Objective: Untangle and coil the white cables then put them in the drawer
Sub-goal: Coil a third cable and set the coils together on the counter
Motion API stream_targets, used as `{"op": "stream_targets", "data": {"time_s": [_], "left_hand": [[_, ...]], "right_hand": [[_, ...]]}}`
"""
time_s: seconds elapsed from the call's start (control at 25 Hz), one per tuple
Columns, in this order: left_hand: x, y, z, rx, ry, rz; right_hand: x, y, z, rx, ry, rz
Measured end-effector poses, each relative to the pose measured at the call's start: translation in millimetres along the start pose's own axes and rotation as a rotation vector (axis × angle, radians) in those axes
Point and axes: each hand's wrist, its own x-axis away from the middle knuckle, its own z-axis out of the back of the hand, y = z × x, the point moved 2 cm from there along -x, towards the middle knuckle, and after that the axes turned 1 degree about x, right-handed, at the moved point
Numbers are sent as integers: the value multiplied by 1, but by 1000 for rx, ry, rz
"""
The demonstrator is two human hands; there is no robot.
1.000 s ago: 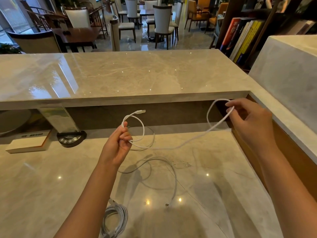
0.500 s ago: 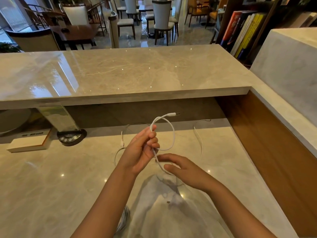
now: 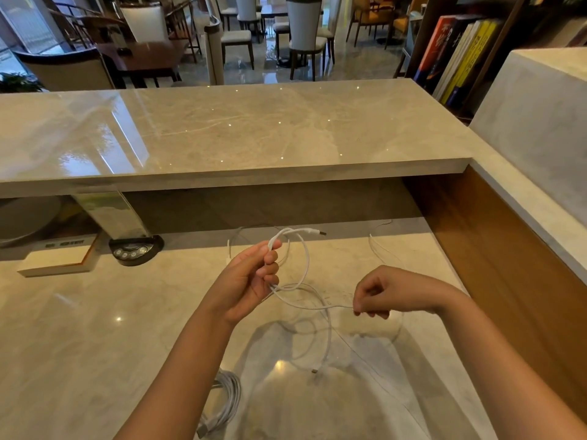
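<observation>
My left hand (image 3: 251, 281) holds a white cable (image 3: 306, 265) above the marble desk, fingers curled round one loop of it, with the plug end sticking out to the right at the top. My right hand (image 3: 378, 296) pinches the same cable further along, to the right and a little lower. The rest of the cable hangs down, and its other plug (image 3: 314, 371) lies on the desk. A second white cable (image 3: 227, 400) lies coiled on the desk under my left forearm. No drawer is in view.
A raised marble counter (image 3: 238, 138) runs across the back, a wooden side panel (image 3: 495, 265) closes the right. At the back left stand a round black base with buttons (image 3: 135, 250) and a white box (image 3: 57, 260). Thin wire (image 3: 381, 246) lies at the back right.
My right hand came in from the far right to my left hand, then drew back out rightward along the cable. The loop in my left hand has grown.
</observation>
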Motion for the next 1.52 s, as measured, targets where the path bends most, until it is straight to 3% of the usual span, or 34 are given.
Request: {"op": "stream_targets", "data": {"time_s": [0.12,0.28,0.48,0.6,0.76,0.96,1.16,1.28,1.4,1.52], "left_hand": [[3,-4,5,-127,-51,81],[4,-13,5,-191,-45,160],[4,-19,-2,-286,52,186],[3,-22,-3,-316,141,141],[1,-27,2,-270,264,58],[-4,-36,-5,-205,224,17],[-3,-34,-9,-123,209,-15],[-4,-26,-7,30,195,-73],[-6,-17,2,186,174,-93],[-7,-12,10,290,116,-97]], "right_hand": [[-1,1,20,-20,47,-83],[-19,0,33,-41,385,-224],[-36,-14,25,-102,568,-228],[-36,-27,18,-192,636,-177],[-23,-46,-6,-386,602,-7],[-22,-58,-55,-258,724,183],[-28,-51,-75,-119,864,122],[-28,-41,-76,-252,758,81],[-25,-23,-69,-382,449,171],[-19,-3,-50,-273,203,182]]}}
